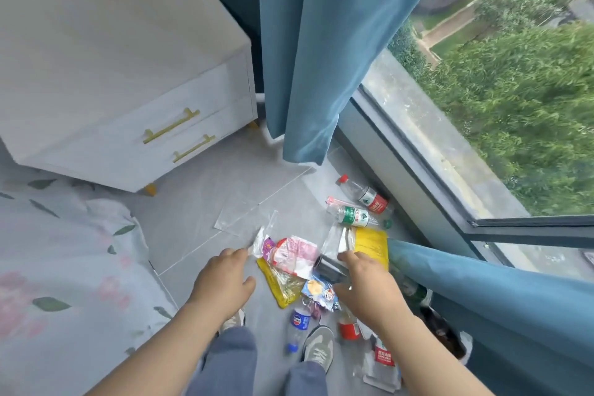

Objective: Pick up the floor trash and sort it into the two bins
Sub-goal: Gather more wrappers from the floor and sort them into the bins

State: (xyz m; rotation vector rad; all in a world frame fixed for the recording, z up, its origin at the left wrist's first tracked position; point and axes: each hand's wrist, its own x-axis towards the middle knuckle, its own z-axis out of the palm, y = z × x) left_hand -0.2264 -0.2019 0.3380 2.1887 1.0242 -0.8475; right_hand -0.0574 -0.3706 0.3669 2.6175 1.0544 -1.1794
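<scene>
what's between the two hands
In the head view, a pink-and-white wrapper over a yellow bag lies between the left hand and the right hand, which grips a silver item.

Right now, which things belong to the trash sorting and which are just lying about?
Job: red-label bottle, green-label bottle, blue-label bottle, yellow packet, pink wrapper, silver packet, clear plastic bag.
Lying about: white drawer chest, blue curtain, floral bedsheet.

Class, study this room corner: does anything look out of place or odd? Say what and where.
Yes. Trash is strewn over the floor by the window. A red-label bottle, a green-label bottle and a blue-label bottle lie on their sides among crumpled wrappers and a clear bag.
</scene>
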